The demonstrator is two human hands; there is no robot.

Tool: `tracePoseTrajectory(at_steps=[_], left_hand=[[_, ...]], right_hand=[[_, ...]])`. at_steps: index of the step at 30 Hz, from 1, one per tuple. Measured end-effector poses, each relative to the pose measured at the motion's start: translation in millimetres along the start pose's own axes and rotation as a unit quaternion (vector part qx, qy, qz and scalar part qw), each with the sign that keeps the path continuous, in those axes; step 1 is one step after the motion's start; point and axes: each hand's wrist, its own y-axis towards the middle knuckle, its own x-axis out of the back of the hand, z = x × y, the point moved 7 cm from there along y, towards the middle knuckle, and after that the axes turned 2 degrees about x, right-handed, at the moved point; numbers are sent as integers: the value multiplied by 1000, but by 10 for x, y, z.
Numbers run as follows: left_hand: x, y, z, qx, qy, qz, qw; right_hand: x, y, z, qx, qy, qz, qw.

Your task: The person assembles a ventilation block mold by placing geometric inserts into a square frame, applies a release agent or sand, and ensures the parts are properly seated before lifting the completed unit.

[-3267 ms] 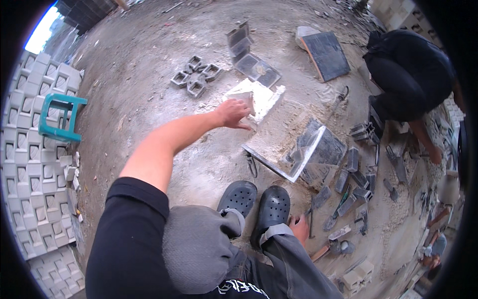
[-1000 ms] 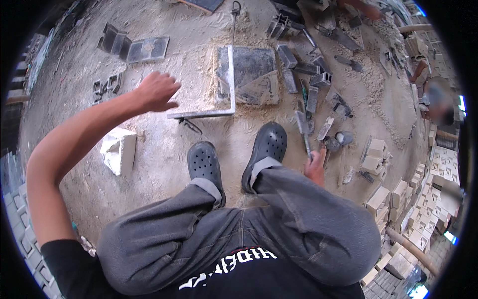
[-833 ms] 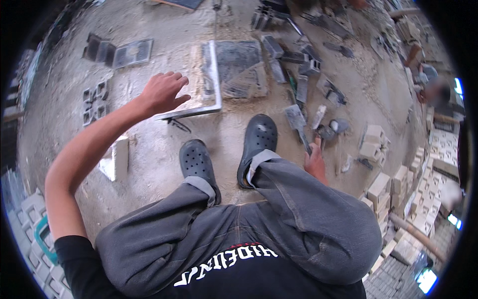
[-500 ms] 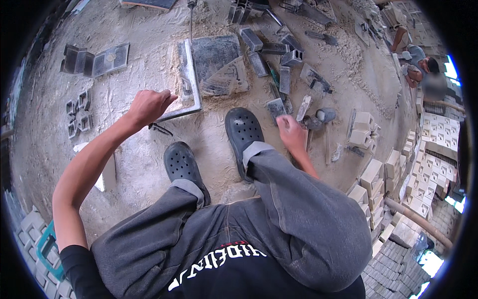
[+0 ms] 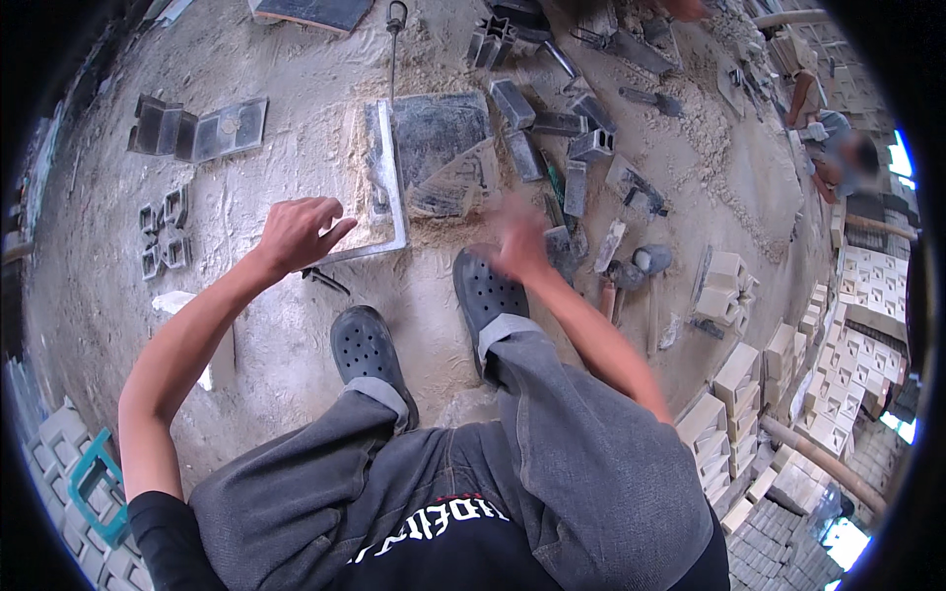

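My left hand (image 5: 301, 236) hovers beside the lower left of an L-shaped metal bar (image 5: 392, 187), fingers loosely bent, thumb apart and nothing visible in its grasp. Smeared by motion, my right hand (image 5: 519, 241) is above the toe of my right clog (image 5: 485, 281); its fingers cannot be made out. Between and beyond my hands lies a dark, dusty square plate (image 5: 443, 133), with a triangular sandy piece (image 5: 455, 184) on its near part. The metal bar runs along the plate's left side. Right of the plate are several grey metal blocks (image 5: 522, 155).
A hinged dark metal form (image 5: 197, 128) and small metal frames (image 5: 165, 231) lie at left. A trowel (image 5: 652, 100), a cup (image 5: 651, 259) and pale cast blocks (image 5: 726, 286) are at right. Stacked pale blocks (image 5: 847, 364) line the far right, where another person (image 5: 838, 148) crouches.
My left hand has gone from closed to loosely spread. My right hand has moved left and slightly farther out, from beside the grey blocks to above my clog.
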Motion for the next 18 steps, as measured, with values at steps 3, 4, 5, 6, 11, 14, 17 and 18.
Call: tracePoseTrajectory(at_steps=[3,4,5,6,11,14,17,18], left_hand=[[-108,248,-194,-37,-21,-26,999],[-76,179,-111,-37,-13,-32,999],[-62,59,-78,-38,-6,-39,999],[-43,4,-51,-37,-11,-47,998],[-35,277,-300,-73,-35,-69,994],[-74,224,-294,-60,-22,-90,994],[-67,239,-416,-83,-37,-107,990],[-103,238,-469,-82,-36,-102,991]], right_hand=[[32,-289,-966,-285,-73,-128,947],[-75,-106,-690,-187,12,-91,978],[-204,-98,-278,-112,86,-23,990],[-225,-80,121,-24,143,40,989],[-138,-70,-434,-207,-141,-33,968],[-352,75,3,-114,25,-17,993],[-482,82,459,49,80,-27,995],[-484,55,526,93,89,-30,991]])
